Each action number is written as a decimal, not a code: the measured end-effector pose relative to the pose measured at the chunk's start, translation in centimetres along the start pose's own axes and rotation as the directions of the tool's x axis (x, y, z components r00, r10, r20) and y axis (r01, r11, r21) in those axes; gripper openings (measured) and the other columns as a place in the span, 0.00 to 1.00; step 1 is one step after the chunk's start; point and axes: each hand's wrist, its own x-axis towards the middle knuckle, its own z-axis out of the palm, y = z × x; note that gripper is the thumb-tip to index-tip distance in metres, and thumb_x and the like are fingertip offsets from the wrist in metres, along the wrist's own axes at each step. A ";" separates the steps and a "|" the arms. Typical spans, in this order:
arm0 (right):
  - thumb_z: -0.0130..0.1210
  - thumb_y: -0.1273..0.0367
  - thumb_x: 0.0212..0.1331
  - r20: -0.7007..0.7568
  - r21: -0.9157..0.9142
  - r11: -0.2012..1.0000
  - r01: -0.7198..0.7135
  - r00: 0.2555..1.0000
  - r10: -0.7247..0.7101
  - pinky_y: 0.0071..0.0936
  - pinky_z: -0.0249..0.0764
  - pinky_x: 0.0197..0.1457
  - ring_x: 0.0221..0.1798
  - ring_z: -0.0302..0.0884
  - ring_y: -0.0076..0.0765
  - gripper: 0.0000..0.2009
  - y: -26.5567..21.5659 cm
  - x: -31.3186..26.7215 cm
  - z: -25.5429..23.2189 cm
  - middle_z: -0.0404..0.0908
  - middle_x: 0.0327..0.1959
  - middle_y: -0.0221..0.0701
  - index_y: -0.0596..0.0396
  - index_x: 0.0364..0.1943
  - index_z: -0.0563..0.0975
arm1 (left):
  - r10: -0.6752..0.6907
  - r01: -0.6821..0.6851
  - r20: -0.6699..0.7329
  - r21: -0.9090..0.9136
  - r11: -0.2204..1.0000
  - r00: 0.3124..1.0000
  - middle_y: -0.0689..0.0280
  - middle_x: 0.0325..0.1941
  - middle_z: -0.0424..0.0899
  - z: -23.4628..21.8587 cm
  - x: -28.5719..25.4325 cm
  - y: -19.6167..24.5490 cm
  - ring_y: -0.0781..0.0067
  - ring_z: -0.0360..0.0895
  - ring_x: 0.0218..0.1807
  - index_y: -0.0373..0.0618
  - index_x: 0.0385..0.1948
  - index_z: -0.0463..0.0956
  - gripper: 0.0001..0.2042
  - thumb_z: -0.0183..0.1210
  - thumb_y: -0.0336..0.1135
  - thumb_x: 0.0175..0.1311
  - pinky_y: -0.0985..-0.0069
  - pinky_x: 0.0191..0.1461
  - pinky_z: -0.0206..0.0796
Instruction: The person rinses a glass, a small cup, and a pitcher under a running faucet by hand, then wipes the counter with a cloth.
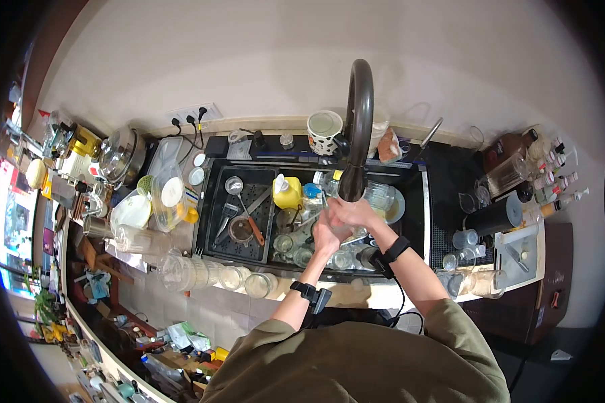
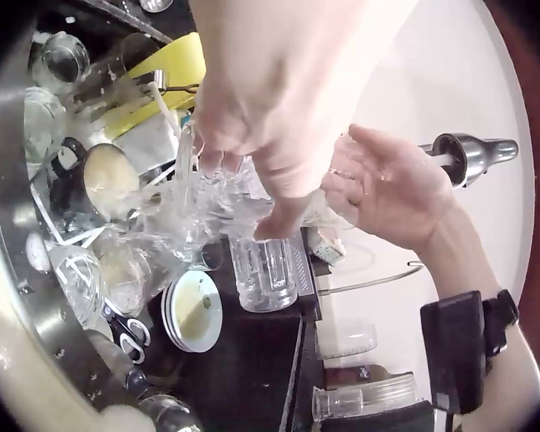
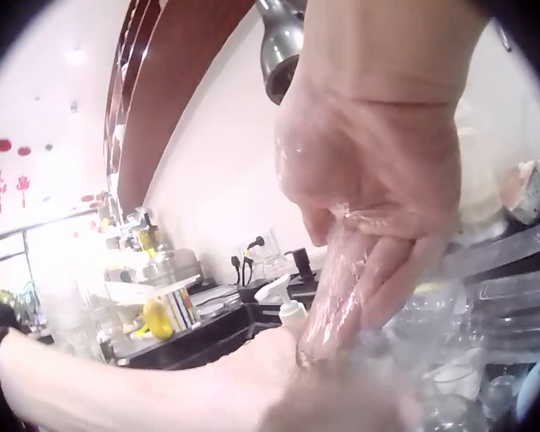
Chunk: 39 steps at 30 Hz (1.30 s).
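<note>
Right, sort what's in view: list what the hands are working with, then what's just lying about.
In use:
left hand
right hand
clear glass held between them
faucet overhead

Lying about:
yellow bottle
polka-dot mug
jars on the counter
strainer

Two hands are seen together under one tap: the left hand [image 1: 327,233] and the right hand [image 1: 351,211], over one sink [image 1: 420,201]. One faucet [image 1: 359,121] is counted. One yellow bottle [image 1: 287,193] and one strainer [image 1: 242,230] are counted inside, left. One patterned cup [image 1: 325,131] is seen far behind. Three plugs [image 1: 188,119] are counted in the wall socket. Glass jars are too crowded to be counted.
</note>
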 end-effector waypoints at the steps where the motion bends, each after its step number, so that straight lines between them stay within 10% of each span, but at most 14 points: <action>1: 0.47 0.54 0.65 0.077 0.103 0.991 -0.088 0.994 0.080 0.29 0.77 0.36 0.30 0.83 0.31 0.20 0.2 0.2 0.0 0.83 0.25 0.36 0.57 0.35 0.80 | 0.019 -0.018 -0.022 0.020 1.000 1.000 0.53 0.42 0.81 -0.3 -0.2 0.0 0.50 0.79 0.47 0.41 0.47 0.68 0.34 0.75 0.37 0.32 0.59 0.51 0.70; 7: 0.39 0.45 0.67 0.546 0.395 0.844 -0.364 0.831 0.103 0.34 0.76 0.52 0.43 0.83 0.41 0.31 0.2 0.6 -2.2 0.84 0.38 0.44 0.60 0.54 0.73 | 0.284 -0.199 -0.176 0.388 0.900 0.943 0.57 0.42 0.77 -1.7 -1.2 1.1 0.52 0.75 0.46 0.44 0.48 0.68 0.33 0.72 0.33 0.33 0.57 0.53 0.64; 11: 0.44 0.48 0.67 0.537 0.418 0.833 -0.363 0.838 0.096 0.35 0.75 0.52 0.43 0.82 0.42 0.27 1.8 0.7 -2.6 0.84 0.38 0.45 0.62 0.46 0.79 | 0.218 -0.160 -0.082 0.445 0.881 0.972 0.55 0.47 0.78 -2.4 -1.3 1.9 0.51 0.75 0.50 0.44 0.52 0.68 0.36 0.72 0.34 0.32 0.59 0.55 0.66; 14: 0.53 0.53 0.64 0.099 0.331 0.940 -0.087 0.993 0.057 0.33 0.77 0.48 0.41 0.83 0.41 0.22 -0.3 -1.3 -2.8 0.85 0.35 0.40 0.61 0.43 0.79 | 0.078 -0.079 0.014 0.254 0.964 0.997 0.55 0.49 0.78 -2.6 -0.9 2.0 0.53 0.75 0.53 0.44 0.54 0.69 0.36 0.72 0.34 0.34 0.61 0.57 0.66; 17: 0.58 0.61 0.60 -0.042 0.114 0.979 0.167 0.986 -0.163 0.33 0.77 0.44 0.38 0.83 0.42 0.15 -1.8 -3.5 -3.6 0.84 0.27 0.35 0.59 0.40 0.80 | -0.027 0.045 0.131 -0.142 0.989 0.991 0.57 0.52 0.78 -2.6 -0.5 0.8 0.60 0.76 0.54 0.43 0.55 0.69 0.36 0.72 0.34 0.36 0.65 0.58 0.67; 20: 0.59 0.62 0.59 -0.223 -0.267 0.861 0.432 0.842 -0.492 0.30 0.76 0.41 0.34 0.82 0.39 0.13 -1.9 -5.0 -4.0 0.83 0.31 0.32 0.56 0.42 0.79 | 0.084 0.003 0.163 -0.469 0.883 0.983 0.63 0.51 0.79 -0.6 0.3 -2.9 0.71 0.76 0.50 0.41 0.56 0.68 0.35 0.73 0.31 0.39 0.71 0.53 0.71; 23: 0.59 0.62 0.58 -0.451 -0.457 0.768 0.447 0.628 -0.634 0.30 0.75 0.44 0.40 0.80 0.36 0.18 2.1 -3.8 -2.8 0.79 0.41 0.31 0.54 0.50 0.77 | 0.001 0.253 0.363 -0.652 0.715 0.932 0.65 0.51 0.79 -1.2 -0.3 -0.7 0.74 0.76 0.50 0.44 0.56 0.69 0.29 0.69 0.36 0.50 0.72 0.53 0.70; 24: 0.59 0.59 0.60 -0.394 0.205 0.911 0.359 0.882 -0.259 0.34 0.72 0.51 0.52 0.73 0.36 0.27 4.4 -3.2 -1.2 0.72 0.52 0.35 0.50 0.63 0.67 | -0.039 0.363 0.453 -0.657 0.660 0.891 0.65 0.51 0.78 -1.2 -0.1 -0.7 0.74 0.76 0.50 0.45 0.57 0.69 0.28 0.66 0.40 0.54 0.72 0.53 0.70; 27: 0.57 0.55 0.61 -0.220 0.637 0.767 0.080 0.972 0.081 0.35 0.67 0.60 0.61 0.65 0.37 0.36 2.7 -5.4 0.4 0.66 0.59 0.40 0.51 0.69 0.55 | -0.095 0.586 0.631 -0.641 0.496 0.770 0.64 0.51 0.78 -0.7 0.3 -0.7 0.74 0.75 0.52 0.46 0.58 0.69 0.27 0.56 0.53 0.62 0.72 0.54 0.68; 33: 0.56 0.45 0.58 -0.210 0.788 0.615 0.039 0.955 0.209 0.32 0.62 0.64 0.67 0.61 0.39 0.44 2.7 -5.7 3.6 0.61 0.67 0.43 0.58 0.70 0.51 | -0.278 0.490 0.404 -0.701 0.518 0.872 0.62 0.55 0.76 2.5 0.8 -1.7 0.71 0.71 0.56 0.43 0.60 0.67 0.35 0.48 0.66 0.63 0.70 0.57 0.63; 34: 0.55 0.45 0.58 -0.225 0.781 0.623 0.047 0.952 0.210 0.32 0.63 0.63 0.66 0.61 0.40 0.44 3.2 -5.4 3.9 0.60 0.67 0.44 0.59 0.70 0.52 | -0.314 0.428 0.290 -0.621 0.657 0.904 0.66 0.42 0.78 1.7 0.7 -0.5 0.73 0.72 0.41 0.39 0.50 0.73 0.34 0.50 0.66 0.62 0.74 0.44 0.64; 39: 0.55 0.43 0.57 -0.297 0.685 0.728 0.025 0.922 0.248 0.26 0.73 0.44 0.58 0.71 0.38 0.46 2.2 -6.2 3.4 0.64 0.65 0.48 0.64 0.69 0.53 | -0.147 0.137 0.019 -0.499 0.855 0.989 0.62 0.39 0.75 2.0 0.9 0.7 0.73 0.70 0.39 0.36 0.43 0.72 0.26 0.45 0.57 0.68 0.72 0.42 0.63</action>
